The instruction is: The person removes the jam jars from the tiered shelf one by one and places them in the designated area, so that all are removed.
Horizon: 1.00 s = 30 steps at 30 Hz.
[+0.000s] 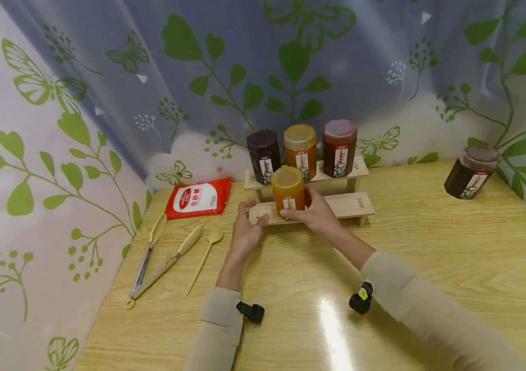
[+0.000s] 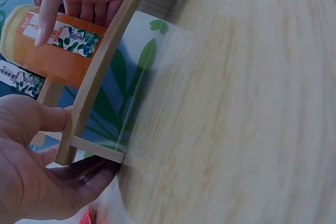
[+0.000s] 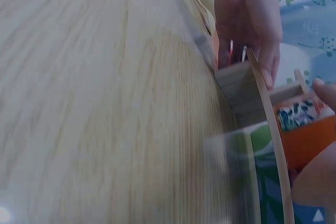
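An orange jar (image 1: pixel 288 186) with a yellowish lid and a white-and-red label stands upright on the lower step of a small two-step wooden rack (image 1: pixel 346 205). My right hand (image 1: pixel 319 212) grips this jar, thumb across its label and fingers behind it. With my left hand (image 1: pixel 246 229) I hold the left end of the same step, thumb at its front edge, fingers around the end and underneath, as the left wrist view shows. Behind, on the upper step, stand a dark purple jar (image 1: pixel 263 154), a yellow-orange jar (image 1: pixel 302 157) and a dark red jar (image 1: pixel 339 149).
Another dark jar (image 1: pixel 471 172) stands at the table's far right. On the left lie a red-and-white packet (image 1: pixel 198 198), spread tongs (image 1: pixel 156 275) with pale tips and a yellow spoon (image 1: pixel 209 252). A leaf-patterned curtain (image 1: pixel 244 62) borders the wooden table's back.
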Tool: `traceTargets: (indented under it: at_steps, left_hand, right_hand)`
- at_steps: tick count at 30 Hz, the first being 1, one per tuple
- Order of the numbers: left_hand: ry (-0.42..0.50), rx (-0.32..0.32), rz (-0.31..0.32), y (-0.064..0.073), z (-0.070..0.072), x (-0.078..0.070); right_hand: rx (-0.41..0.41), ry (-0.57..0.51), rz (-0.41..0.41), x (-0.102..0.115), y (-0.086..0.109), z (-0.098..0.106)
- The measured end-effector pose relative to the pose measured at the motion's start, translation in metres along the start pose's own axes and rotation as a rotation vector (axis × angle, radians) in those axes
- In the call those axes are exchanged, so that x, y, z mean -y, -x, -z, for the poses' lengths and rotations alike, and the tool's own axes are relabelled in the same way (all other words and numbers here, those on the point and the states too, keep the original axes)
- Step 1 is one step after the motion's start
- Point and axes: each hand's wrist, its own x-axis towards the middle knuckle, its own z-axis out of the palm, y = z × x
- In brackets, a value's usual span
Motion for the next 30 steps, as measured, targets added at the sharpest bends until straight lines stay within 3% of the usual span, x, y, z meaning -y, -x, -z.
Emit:
traceTargets:
  at_steps: [8,16,30]
  left_hand:
    - [0.004,0.002,0.0,0.002,0.0,0.001]
    - [0.003,0.009,0.005,0.002,0.001,-0.002]
    - [0.019,0.004,0.005,0.001,0.002,-0.002]
  right_hand:
    - [-0.128,0.057,-0.013,0.001,0.0,-0.021]
    - [-0.209,0.115,-0.028,0.007,0.0,-0.028]
    - [-0.211,0.125,-0.014,0.01,0.004,-0.019]
